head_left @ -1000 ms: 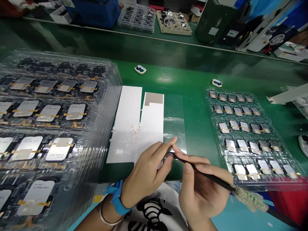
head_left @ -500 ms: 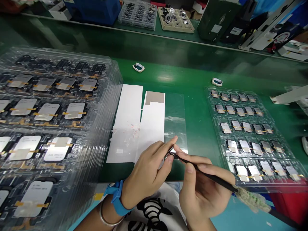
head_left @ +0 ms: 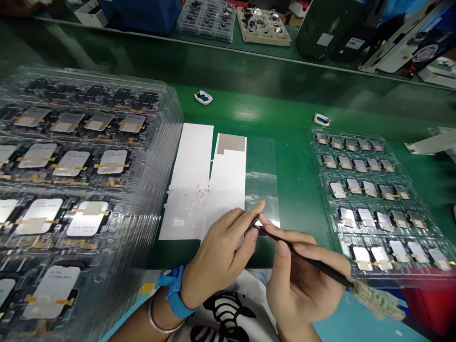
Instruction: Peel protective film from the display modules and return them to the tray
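Observation:
Pinched between the thumb and fingers of my left hand (head_left: 217,259) is a small dark-edged part (head_left: 252,225), mostly covered by the fingers. My right hand (head_left: 304,285) is closed pen-style around a slim black tool (head_left: 322,267) with frayed, greenish wrapping farther back. The tool's tip meets the small part at my left fingertips. Below and beyond the hands lie a white sheet with a grey-brown patch (head_left: 228,178), a second white sheet (head_left: 192,156) with tiny red and white scraps, and a clear film (head_left: 261,161).
Stacked clear trays (head_left: 142,209) of small display modules rise on the left. Another clear tray (head_left: 326,199) with modules lies on the right. Two small white-rimmed pieces, one left (head_left: 204,98) and one right (head_left: 321,119), rest farther back. A shelf (head_left: 199,45) carries boxes and parts trays.
The whole view has shifted slightly. Both hands keep nearly the same pose, with the tool still against the small part.

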The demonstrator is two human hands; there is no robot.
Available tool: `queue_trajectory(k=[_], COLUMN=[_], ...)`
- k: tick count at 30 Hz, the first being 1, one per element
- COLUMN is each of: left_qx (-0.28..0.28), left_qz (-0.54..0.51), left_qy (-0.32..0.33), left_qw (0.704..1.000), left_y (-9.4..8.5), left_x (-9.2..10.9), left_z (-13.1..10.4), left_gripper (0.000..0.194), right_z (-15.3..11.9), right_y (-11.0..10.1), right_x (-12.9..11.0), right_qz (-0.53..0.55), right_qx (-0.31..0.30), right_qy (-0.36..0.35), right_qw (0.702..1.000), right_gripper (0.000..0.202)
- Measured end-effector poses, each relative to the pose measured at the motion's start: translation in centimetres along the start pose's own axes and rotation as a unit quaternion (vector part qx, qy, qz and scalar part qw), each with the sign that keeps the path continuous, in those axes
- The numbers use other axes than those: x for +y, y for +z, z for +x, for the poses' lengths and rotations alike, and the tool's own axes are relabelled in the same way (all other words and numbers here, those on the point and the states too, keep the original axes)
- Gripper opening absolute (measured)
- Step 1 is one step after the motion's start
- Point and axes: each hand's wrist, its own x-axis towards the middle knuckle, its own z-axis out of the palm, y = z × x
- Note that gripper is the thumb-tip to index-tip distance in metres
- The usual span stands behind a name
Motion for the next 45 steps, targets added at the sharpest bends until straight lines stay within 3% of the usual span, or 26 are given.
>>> queue_trajectory(k=[18,27,35,45], left_qx=[0.003,0.029,0.040,0.037], left_qz=[-0.016,0.035,0.065,0.068], left_qy=[0.011,0.021,0.027,0.016], left_qw=[1.000,0.999,0.997,0.997], left_y=[-0.02,0.06,0.25,0.28], left_x=[-0.11,-0.19,-0.11,-0.37], left_z=[-0.10,0.10,0.33,0.53], left_gripper=[0.049,0.042,0.050,0.044], right_z=[0.15,-0.14,0.00,-0.12], right_y=[-0.06,-0.41,-0.18,-0.30], right_x=[0.37,0.41,0.46,0.75], right_qz=[0.013,0.020,0.007,0.005], right_qx=[-0.026,0.006,-0.029,-0.016], right_qy=[-0.030,-0.006,-0.020,-0.014], right_qw=[0.999,1.000,0.999,1.000], right_gripper=[0.041,0.037,0.037,0.033])
